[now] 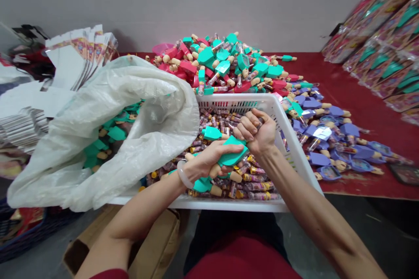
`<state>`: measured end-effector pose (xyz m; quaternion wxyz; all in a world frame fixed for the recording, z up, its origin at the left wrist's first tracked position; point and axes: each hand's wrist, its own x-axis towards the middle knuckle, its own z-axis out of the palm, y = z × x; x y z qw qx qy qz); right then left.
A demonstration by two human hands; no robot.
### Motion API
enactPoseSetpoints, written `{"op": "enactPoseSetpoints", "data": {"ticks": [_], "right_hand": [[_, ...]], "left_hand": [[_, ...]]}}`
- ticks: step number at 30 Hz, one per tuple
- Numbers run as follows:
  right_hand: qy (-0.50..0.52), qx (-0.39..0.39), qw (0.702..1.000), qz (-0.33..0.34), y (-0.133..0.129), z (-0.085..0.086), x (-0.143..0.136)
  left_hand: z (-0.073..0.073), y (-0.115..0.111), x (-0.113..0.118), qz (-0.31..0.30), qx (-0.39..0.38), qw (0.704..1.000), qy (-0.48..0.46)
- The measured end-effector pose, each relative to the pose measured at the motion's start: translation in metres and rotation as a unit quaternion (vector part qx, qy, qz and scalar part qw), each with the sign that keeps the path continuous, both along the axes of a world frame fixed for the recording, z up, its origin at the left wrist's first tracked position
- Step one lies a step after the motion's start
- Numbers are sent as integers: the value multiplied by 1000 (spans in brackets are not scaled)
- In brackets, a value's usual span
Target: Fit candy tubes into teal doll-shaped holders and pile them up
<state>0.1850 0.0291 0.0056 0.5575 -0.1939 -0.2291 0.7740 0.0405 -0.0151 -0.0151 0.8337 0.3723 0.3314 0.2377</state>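
Over the white basket (296, 148), my left hand (209, 159), with a pale bangle at its wrist, holds a teal plastic toy (233, 151) by its tan handle. My right hand (258, 130) is closed just beyond the toy's upper end; a small clear or grey piece shows at its fingers, too hidden to name. Many small tubes with yellow caps (260, 186) lie in the basket. Among them are several more teal toys (212, 133), some under my left hand.
A white plastic sack (157, 139) with teal toys covers the basket's left part. Behind stands a teal and red toy pile (209, 59); purple toys (317, 133) lie right. Cards (68, 63) stand left, packed toys (389, 48) far right. A cardboard box (157, 244) is below.
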Motion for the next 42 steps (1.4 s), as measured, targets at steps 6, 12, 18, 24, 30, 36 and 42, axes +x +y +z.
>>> {"op": "enactPoseSetpoints", "data": {"ticks": [6,12,18,24,30,36,42], "right_hand": [[-28,-33,998,-46,4,-11,-3],[-37,-86,993,-73,13,-19,-4],[-45,-145,984,-95,22,-16,4],[-38,-74,996,-43,16,-9,13],[-17,6,999,27,7,2,13],[83,24,994,63,-3,9,15],[101,24,993,64,-1,9,16]], "left_hand": [[-5,-4,5,109,235,948,182],[-19,2,0,136,467,780,393],[-22,6,1,103,524,659,529],[-13,-1,8,119,432,826,342],[3,2,5,-27,-29,998,46],[0,5,-3,-194,-187,962,-45],[11,3,2,-139,-150,978,-37]]}}
